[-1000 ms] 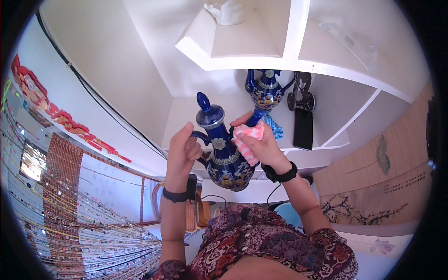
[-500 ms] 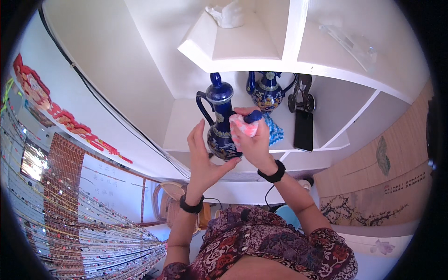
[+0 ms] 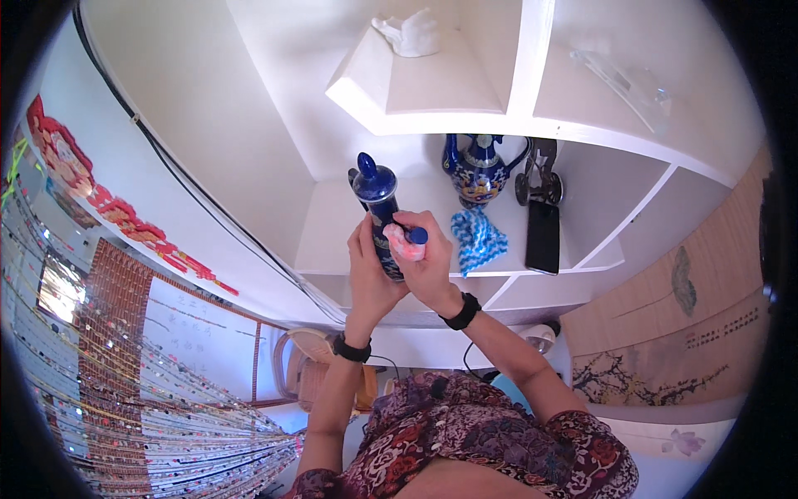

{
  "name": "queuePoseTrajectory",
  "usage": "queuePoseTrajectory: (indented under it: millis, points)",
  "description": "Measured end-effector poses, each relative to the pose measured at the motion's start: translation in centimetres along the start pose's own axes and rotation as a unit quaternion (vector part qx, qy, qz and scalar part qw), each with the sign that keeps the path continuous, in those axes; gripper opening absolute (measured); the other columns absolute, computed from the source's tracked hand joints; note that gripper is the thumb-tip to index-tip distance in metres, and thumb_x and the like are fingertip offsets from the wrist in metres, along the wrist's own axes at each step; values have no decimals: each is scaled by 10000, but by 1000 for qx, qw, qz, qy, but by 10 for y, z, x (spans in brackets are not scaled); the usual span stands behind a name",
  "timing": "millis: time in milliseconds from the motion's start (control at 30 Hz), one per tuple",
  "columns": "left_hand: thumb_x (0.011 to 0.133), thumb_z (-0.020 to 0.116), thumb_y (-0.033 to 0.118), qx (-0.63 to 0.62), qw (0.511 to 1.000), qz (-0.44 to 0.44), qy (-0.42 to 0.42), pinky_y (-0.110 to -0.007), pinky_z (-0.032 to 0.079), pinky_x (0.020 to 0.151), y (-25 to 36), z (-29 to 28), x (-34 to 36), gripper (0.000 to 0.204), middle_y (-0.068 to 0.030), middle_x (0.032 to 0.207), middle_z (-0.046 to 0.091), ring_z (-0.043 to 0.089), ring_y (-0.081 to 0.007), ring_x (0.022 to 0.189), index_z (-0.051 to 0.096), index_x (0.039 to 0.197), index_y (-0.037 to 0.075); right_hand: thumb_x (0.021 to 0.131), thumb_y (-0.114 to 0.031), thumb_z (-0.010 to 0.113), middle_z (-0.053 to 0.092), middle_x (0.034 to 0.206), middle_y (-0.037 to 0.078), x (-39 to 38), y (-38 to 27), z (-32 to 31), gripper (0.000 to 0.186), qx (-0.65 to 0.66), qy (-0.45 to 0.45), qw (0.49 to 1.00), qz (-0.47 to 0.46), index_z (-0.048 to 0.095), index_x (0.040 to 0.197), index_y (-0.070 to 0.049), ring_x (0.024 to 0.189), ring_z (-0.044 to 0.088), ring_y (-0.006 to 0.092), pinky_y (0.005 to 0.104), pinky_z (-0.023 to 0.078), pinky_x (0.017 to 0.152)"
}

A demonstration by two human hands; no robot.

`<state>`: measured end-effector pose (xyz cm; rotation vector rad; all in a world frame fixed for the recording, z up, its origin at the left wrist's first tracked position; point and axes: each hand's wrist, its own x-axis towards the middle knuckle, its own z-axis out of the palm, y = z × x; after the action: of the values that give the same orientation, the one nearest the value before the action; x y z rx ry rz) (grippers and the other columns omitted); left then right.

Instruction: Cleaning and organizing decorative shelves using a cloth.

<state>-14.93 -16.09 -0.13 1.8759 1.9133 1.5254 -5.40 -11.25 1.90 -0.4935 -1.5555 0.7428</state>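
A tall dark-blue ewer point(image 3: 381, 206) with a patterned body and a knobbed lid stands slightly tilted between my hands, over the front of a white shelf. My left hand point(image 3: 371, 279) is wrapped round its body from the left, hiding most of the lower part. On the other side, my right hand point(image 3: 434, 268) presses a pink-and-white fluffy cloth point(image 3: 401, 243) around the spout, whose blue tip pokes out above the fingers. The ewer's handle is mostly hidden behind its neck, and its base cannot be made out.
Behind stands a second blue ewer point(image 3: 480, 173). A blue-and-white cloth point(image 3: 479, 239) lies on the shelf near a black phone point(image 3: 543, 238) and a dark wheeled ornament point(image 3: 540, 179). Overhead juts an upper shelf point(image 3: 440, 121) bearing a white figurine point(image 3: 409, 33). Bead strings point(image 3: 191, 399) hang at left.
The ewer has come left and closer to me, its handle turning away. My left hand, spread beside it before, now grips its body. My right hand moved left with the cloth, uncovering the blue-and-white cloth.
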Motion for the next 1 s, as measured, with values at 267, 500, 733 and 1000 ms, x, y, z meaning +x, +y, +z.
queuePoseTrajectory:
  millis: [267, 500, 733, 1000]
  points:
    - [528, 815, 215, 5, 1000, 6, 13, -404, 465, 861, -12, -1, 10, 1003, -194, 1231, 389, 487, -361, 1096, 268, 1344, 14, 726, -9, 639, 569, 951, 142, 6, 1, 3, 370, -23, -22, 999, 1, 530, 1078, -43, 843, 596, 312, 336, 480, 723]
    - [490, 830, 278, -9, 1000, 11, -3, -397, 456, 881, -20, -2, 20, 1001, -176, 1230, 406, 491, -352, 1105, 319, 1312, 23, 714, 14, 625, 408, 1221, 199, -17, 33, -7, 623, 48, -86, 995, -8, 349, 1272, -8, 1148, 438, 348, 383, 394, 951]
    - [465, 846, 292, -14, 999, 19, -25, -393, 433, 915, -21, -4, 26, 1018, -170, 1218, 415, 484, -346, 1106, 328, 1296, 16, 717, 16, 592, 310, 1292, 202, -34, 40, -29, 705, 13, -125, 991, 50, 259, 1338, 11, 1273, 277, 335, 439, 245, 1087]
    - [469, 862, 315, -95, 995, 26, 5, -390, 438, 905, -39, 0, 22, 1032, -168, 1223, 412, 486, -345, 1107, 322, 1296, 16, 725, -79, 634, 435, 1118, 176, 24, -4, -6, 465, 9, -104, 985, -138, 475, 1161, -44, 1080, 440, 335, 396, 400, 876]
